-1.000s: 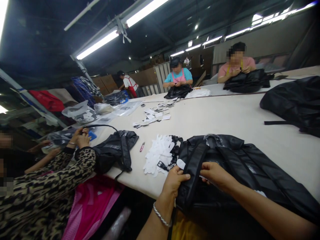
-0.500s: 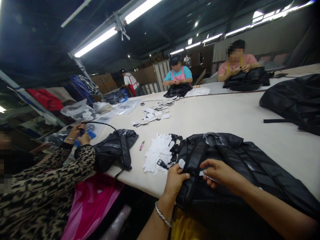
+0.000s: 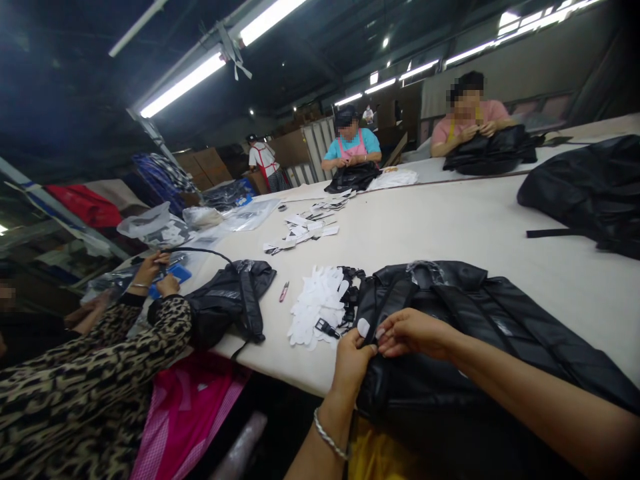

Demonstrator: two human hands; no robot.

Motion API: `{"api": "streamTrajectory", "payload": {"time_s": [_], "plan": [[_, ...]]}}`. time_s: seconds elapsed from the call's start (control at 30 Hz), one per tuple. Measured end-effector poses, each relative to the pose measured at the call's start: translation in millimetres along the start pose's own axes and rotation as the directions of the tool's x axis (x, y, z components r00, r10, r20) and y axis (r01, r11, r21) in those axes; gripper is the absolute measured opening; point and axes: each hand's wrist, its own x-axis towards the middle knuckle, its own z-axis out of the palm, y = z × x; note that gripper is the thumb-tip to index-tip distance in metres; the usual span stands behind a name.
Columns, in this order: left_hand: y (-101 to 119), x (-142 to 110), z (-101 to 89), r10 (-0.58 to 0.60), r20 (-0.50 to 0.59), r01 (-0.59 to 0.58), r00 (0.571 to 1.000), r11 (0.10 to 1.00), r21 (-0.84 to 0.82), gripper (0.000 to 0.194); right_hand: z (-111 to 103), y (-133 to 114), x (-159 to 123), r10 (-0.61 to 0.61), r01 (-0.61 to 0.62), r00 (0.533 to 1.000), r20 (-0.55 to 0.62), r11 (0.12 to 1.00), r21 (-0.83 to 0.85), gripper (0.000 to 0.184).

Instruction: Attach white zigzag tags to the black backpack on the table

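Note:
A black backpack (image 3: 500, 333) lies flat on the white table (image 3: 450, 227) in front of me, straps up. My left hand (image 3: 353, 360) grips the lower end of its left shoulder strap (image 3: 387, 303) near the table's edge. My right hand (image 3: 413, 331) reaches across and pinches the same strap right beside the left hand's fingers. A small white tag (image 3: 363, 327) pokes out just above my left thumb. A pile of white tags (image 3: 317, 303) and black buckles (image 3: 350, 293) lies directly left of the backpack.
A person in a leopard-print sleeve (image 3: 100, 373) works at my left with another black bag (image 3: 230, 293) and a blue item (image 3: 175, 275). Small pink snips (image 3: 284, 291) lie between us. Two people sit across with black bags (image 3: 490, 150); another black bag (image 3: 590, 187) lies far right.
My right hand has slid left along the strap and now meets my left hand. The view has tipped slightly down.

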Motion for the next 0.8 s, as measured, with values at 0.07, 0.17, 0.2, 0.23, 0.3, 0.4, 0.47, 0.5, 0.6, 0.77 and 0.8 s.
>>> {"api": "streamTrajectory", "payload": {"time_s": [0.07,0.17,0.2,0.23,0.3,0.4,0.47,0.5,0.6,0.77,0.8], "plan": [[0.0,2.1,0.6,0.043,-0.017,-0.043,0.999,0.999,0.023,0.028,0.8,0.7,1.1,-0.047,0.044,0.999,-0.021,0.994,-0.1,0.01],[2.1,2.8,0.9,0.124,-0.066,-0.112,0.99,0.981,0.16,0.025,4.8,0.5,3.9,-0.108,0.075,0.987,-0.122,0.966,-0.248,0.012],[3.0,2.2,0.9,0.133,-0.089,-0.111,0.987,0.969,0.22,0.025,5.9,0.3,5.1,-0.113,0.072,0.984,-0.14,0.96,-0.269,0.013],[3.8,1.2,0.8,0.135,-0.117,-0.098,0.984,0.956,0.277,0.026,6.6,0.0,6.1,-0.111,0.066,0.983,-0.146,0.957,-0.283,0.013],[5.9,-1.5,1.4,0.134,-0.175,-0.061,0.975,0.928,0.367,0.03,6.3,-0.8,7.7,-0.093,0.048,0.987,-0.134,0.95,-0.307,0.012],[10.1,-5.2,4.1,0.159,-0.209,-0.053,0.965,0.897,0.44,0.035,2.2,-2.5,8.6,-0.071,0.026,0.99,-0.122,0.941,-0.337,0.013],[12.5,-6.6,6.3,0.175,-0.198,-0.062,0.964,0.877,0.477,0.034,-1.0,-3.1,9.1,-0.06,0.015,0.991,-0.122,0.94,-0.341,0.012],[13.2,-7.1,7.2,0.184,-0.191,-0.067,0.964,0.865,0.497,0.034,-2.2,-3.0,9.4,-0.057,0.012,0.991,-0.12,0.938,-0.346,0.012],[13.8,-8.5,8.8,0.209,-0.177,-0.073,0.962,0.819,0.569,0.036,-3.2,-2.6,10.9,-0.066,0.018,0.991,-0.113,0.926,-0.376,0.012],[16.1,-15.3,12.4,0.238,-0.144,-0.087,0.961,0.748,0.658,0.04,2.2,-2.8,10.7,-0.141,0.092,0.983,-0.114,0.931,-0.353,0.019],[17.2,-17.0,13.3,0.246,-0.124,-0.103,0.961,0.74,0.665,0.04,3.4,-2.1,10.6,-0.162,0.11,0.979,-0.122,0.93,-0.35,0.02]]}}
